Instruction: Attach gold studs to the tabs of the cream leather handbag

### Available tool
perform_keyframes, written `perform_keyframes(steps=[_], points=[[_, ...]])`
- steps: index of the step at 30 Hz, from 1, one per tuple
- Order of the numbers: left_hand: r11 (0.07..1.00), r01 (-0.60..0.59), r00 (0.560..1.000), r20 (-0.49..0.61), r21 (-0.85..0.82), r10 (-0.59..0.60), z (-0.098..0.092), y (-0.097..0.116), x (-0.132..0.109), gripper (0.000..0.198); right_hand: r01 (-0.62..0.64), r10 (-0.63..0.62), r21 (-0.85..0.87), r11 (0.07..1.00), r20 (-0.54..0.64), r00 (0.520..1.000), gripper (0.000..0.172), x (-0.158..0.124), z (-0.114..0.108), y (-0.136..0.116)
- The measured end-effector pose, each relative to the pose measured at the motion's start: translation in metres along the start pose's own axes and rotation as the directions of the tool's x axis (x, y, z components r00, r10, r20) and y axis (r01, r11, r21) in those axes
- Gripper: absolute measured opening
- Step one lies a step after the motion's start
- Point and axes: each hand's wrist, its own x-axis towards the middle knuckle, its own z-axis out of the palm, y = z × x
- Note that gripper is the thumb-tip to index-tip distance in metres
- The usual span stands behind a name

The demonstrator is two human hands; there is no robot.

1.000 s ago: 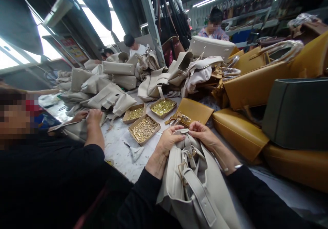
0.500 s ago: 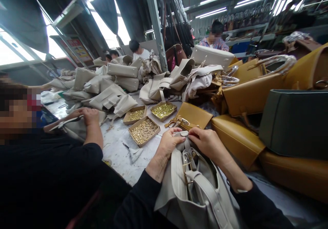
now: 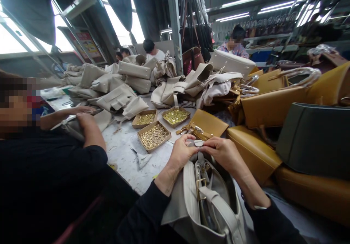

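A light grey leather handbag (image 3: 188, 200) stands upright in front of me, its top gaping. Its strap (image 3: 198, 143) rises at the far side, and both my hands pinch its end. My left hand (image 3: 181, 152) grips the strap from the left, thumb and fingers closed. On the other side my right hand (image 3: 221, 152) pinches the same strap, fingertips close to those of my left. Whether a small fitting sits between the fingertips cannot be made out. A second strap with a gold buckle (image 3: 201, 189) lies across the bag's opening.
Cardboard trays of small gold metal pieces (image 3: 153, 137) sit beyond my left hand. Mustard bags (image 3: 253, 153) and a dark green bag (image 3: 314, 138) crowd the right. Grey bags (image 3: 115, 98) are heaped behind. A co-worker's arm (image 3: 90, 127) handles a grey bag at left.
My right fingers have closed in lower and flatter against the strap. My left hand stays about where it was. The co-worker's hands have shifted left and down over their bag.
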Motion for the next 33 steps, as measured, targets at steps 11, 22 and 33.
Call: perform_keyframes(steps=[11, 22, 33], points=[[0.996, -0.061, 0.998, -0.020, 0.069, 0.062, 0.000, 0.007, -0.008, 0.037, 0.125, -0.116, -0.256, 0.959, 0.050, 0.992, 0.028, -0.003, 0.000, -0.007], [0.996, -0.031, 0.998, -0.061, 0.080, 0.036, 0.002, 0.001, -0.004, 0.030, 0.042, -0.040, 0.047, 0.998, -0.061, 0.997, 0.033, 0.000, 0.017, 0.007], [0.998, 0.004, 1.000, -0.010, -0.070, -0.005, 0.000, 0.002, -0.003, 0.032, -0.153, 0.174, 0.358, 0.921, -0.028, 0.984, 0.029, 0.008, 0.023, 0.025]])
